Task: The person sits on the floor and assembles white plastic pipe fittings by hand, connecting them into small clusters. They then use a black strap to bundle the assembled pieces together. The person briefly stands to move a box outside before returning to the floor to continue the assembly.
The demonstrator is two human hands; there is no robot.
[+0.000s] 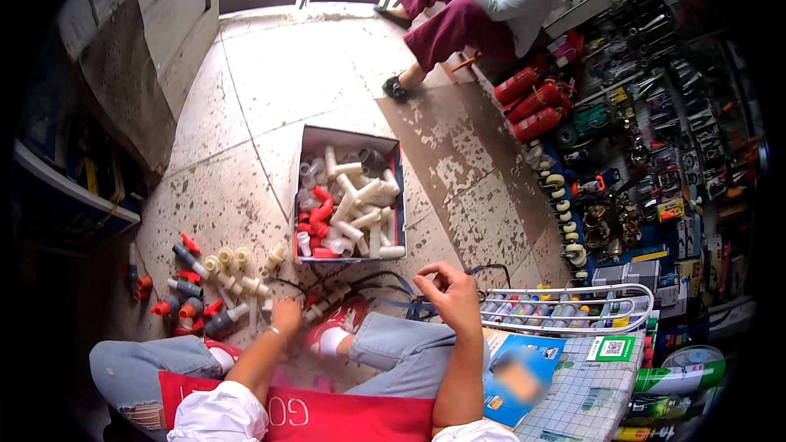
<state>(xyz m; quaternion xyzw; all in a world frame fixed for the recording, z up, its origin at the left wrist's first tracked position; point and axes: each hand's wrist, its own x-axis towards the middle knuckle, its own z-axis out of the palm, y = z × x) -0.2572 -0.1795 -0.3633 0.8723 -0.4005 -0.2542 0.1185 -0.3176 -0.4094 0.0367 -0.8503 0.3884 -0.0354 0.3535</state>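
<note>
My left hand (286, 315) reaches down beside a small cluster of cream pipe fittings (327, 301) on the floor; its fingertips are too small and hidden to make out. My right hand (448, 288) is raised above my right knee, with thumb and forefinger curled together; anything between them is too small to see. Dark straps (393, 278) lie on the floor between my hands. Ahead stands an open cardboard box (350, 260) full of white, cream and red pipe fittings (360, 196). Grey valves with red handles (190, 262) and cream threaded fittings (233, 260) lie to the left.
A white wire rack (565, 329) with coloured bottles and a table (594, 376) bearing a blue booklet (524, 372) stand at my right. Red fire extinguishers (536, 106) and crowded hardware shelves line the right side. Another person (483, 8) sits at the back near the doorway.
</note>
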